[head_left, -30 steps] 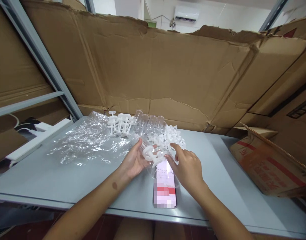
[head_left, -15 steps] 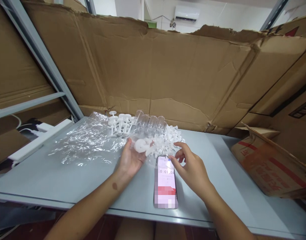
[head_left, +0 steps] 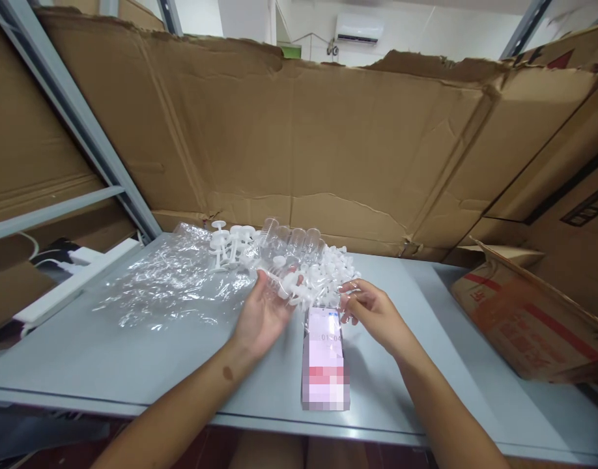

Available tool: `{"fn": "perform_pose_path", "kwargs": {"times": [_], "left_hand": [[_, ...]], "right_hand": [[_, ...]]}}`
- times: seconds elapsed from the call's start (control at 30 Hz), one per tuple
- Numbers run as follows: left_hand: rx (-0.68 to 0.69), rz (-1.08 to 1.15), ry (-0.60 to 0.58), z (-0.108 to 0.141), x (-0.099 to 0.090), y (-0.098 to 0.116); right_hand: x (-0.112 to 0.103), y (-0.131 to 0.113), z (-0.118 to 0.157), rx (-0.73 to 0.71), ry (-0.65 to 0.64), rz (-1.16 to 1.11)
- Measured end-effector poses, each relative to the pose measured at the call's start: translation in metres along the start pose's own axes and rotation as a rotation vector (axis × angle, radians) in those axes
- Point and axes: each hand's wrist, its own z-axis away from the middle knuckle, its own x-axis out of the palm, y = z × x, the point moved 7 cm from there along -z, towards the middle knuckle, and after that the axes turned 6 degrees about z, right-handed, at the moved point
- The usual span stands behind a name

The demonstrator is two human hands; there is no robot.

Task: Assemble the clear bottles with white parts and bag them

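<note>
My left hand [head_left: 268, 312] is palm up, its fingers wrapped round a clear plastic tube [head_left: 277, 280] with a white plunger part [head_left: 290, 284] at it. My right hand [head_left: 365, 303] has its fingertips pinched at the right edge of the pile of small white pieces [head_left: 328, 270]; what they hold is too small to name. Several clear tubes [head_left: 297, 241] lie behind the hands. White plungers [head_left: 233, 242] are heaped to their left. A phone [head_left: 326, 358] showing a timer lies between my wrists.
Crumpled clear plastic bags [head_left: 176, 280] cover the left of the grey table [head_left: 157, 365]. A cardboard wall [head_left: 299, 143] stands behind, an open cardboard box [head_left: 528, 319] at the right, and a white power strip [head_left: 79, 283] at the left.
The clear tube and white part in my left hand have turned, and that hand has shifted slightly right. My right fingertips have closed together beside the pile.
</note>
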Motion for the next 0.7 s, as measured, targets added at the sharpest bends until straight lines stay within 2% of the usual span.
{"fn": "perform_pose_path", "kwargs": {"times": [0.17,0.33,0.5,0.7], "left_hand": [[-0.094,-0.039,0.005,0.001,-0.002,-0.008],[-0.207,-0.052,-0.073,0.003,0.003,-0.016],[-0.362,-0.127,-0.139,0.004,0.003,-0.019],[-0.558,-0.267,-0.366,0.012,0.006,-0.019]], "right_hand": [[-0.027,0.004,-0.009,-0.038,0.138,-0.117],[-0.062,0.014,-0.010,-0.009,0.277,-0.228],[-0.084,0.019,-0.007,0.049,0.229,-0.344],[-0.105,0.025,-0.005,0.084,0.173,-0.398]]}}
